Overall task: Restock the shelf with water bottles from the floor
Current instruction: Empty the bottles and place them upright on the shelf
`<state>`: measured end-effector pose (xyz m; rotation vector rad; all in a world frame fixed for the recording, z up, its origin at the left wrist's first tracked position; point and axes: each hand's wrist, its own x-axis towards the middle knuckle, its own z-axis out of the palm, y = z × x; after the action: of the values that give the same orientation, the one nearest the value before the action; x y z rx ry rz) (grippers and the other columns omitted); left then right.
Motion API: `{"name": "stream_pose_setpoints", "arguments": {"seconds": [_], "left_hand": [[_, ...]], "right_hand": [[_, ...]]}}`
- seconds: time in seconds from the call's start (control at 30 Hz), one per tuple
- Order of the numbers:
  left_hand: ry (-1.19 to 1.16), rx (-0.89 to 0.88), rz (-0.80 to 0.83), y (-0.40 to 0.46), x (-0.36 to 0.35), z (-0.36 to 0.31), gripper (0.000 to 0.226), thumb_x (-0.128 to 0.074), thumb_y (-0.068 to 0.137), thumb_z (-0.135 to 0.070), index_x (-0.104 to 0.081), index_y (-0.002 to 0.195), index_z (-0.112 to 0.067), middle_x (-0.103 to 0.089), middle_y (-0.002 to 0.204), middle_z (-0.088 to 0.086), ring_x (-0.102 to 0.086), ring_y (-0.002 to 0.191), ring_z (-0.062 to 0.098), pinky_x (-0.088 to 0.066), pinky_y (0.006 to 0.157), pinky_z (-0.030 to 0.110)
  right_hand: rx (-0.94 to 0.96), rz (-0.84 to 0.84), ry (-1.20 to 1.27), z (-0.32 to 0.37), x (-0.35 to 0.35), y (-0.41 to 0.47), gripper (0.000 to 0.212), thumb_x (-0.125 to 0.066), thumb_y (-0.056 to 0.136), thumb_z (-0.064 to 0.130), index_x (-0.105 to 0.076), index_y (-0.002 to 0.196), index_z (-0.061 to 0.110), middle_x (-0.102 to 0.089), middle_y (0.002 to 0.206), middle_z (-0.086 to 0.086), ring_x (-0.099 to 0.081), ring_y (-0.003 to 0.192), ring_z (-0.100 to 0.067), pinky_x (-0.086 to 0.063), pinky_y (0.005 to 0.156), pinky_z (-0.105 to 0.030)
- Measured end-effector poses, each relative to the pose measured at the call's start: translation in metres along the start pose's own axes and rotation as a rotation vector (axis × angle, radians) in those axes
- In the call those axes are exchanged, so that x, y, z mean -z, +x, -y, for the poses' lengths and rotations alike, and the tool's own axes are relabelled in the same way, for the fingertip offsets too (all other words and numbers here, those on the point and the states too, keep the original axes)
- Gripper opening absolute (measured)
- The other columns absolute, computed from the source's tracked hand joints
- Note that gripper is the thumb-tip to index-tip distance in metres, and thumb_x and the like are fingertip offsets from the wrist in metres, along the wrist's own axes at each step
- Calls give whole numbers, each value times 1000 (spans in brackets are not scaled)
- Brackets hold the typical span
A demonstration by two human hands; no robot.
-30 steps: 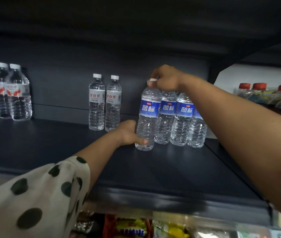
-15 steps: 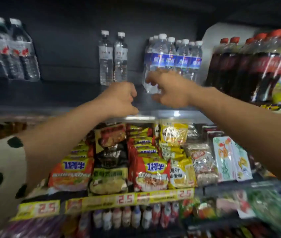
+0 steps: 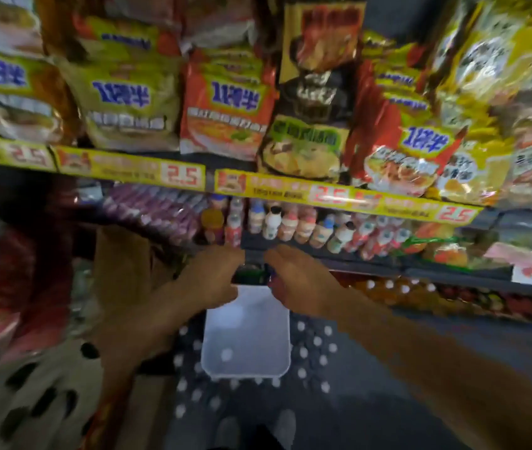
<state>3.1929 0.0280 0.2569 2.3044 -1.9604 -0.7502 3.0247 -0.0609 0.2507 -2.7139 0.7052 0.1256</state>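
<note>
Packs of water bottles stand on the floor below me, seen from above as rows of white caps. A translucent white box sits on top of them. My left hand and my right hand hang side by side in the air above the box's far end, both empty, fingers loosely bent. The picture is blurred by motion. The dark shelf with the blue-label bottles is out of view above.
Noodle packets fill the shelf above a yellow price strip. Small drink bottles line the lower shelf. A brown carton stands at the left. More bottles sit low at the right.
Both hands have left the blue-label bottles on the upper shelf and dropped empty. The view has swung down from that shelf to the floor.
</note>
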Motion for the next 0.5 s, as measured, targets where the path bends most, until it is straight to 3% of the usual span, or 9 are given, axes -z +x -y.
{"name": "stream_pose_setpoints", "arguments": {"seconds": [0.1,0.2,0.37,0.5], "left_hand": [[-113,110,114,11,-84,46,50,-63,82,-17,-51,131,-15,-50,133,9,-47,122,27,-40,100,36],[-111,256,185,18,-154,72,44,-63,82,-15,-52,125,-14,-54,127,9,-52,114,28,-46,96,40],[-92,261,347,29,-248,106,46,-55,92,-11,-41,136,-7,-44,140,13,-44,128,27,-36,106,37],[-99,289,321,37,-294,123,48,-58,90,-8,-41,135,-11,-45,136,10,-46,126,24,-42,102,35]], "right_hand": [[-31,179,34,3,-98,24,46,-51,94,25,-40,135,9,-44,132,-12,-47,117,-31,-41,89,-37],[-27,332,64,8,-190,40,51,-51,93,23,-36,140,9,-43,136,-14,-45,122,-32,-39,100,-41],[-24,491,6,8,-315,52,56,-57,89,17,-34,139,7,-44,130,-17,-49,116,-33,-43,94,-40],[-21,510,-78,4,-380,59,53,-59,88,14,-37,136,8,-46,126,-17,-52,112,-33,-44,93,-40]]}}
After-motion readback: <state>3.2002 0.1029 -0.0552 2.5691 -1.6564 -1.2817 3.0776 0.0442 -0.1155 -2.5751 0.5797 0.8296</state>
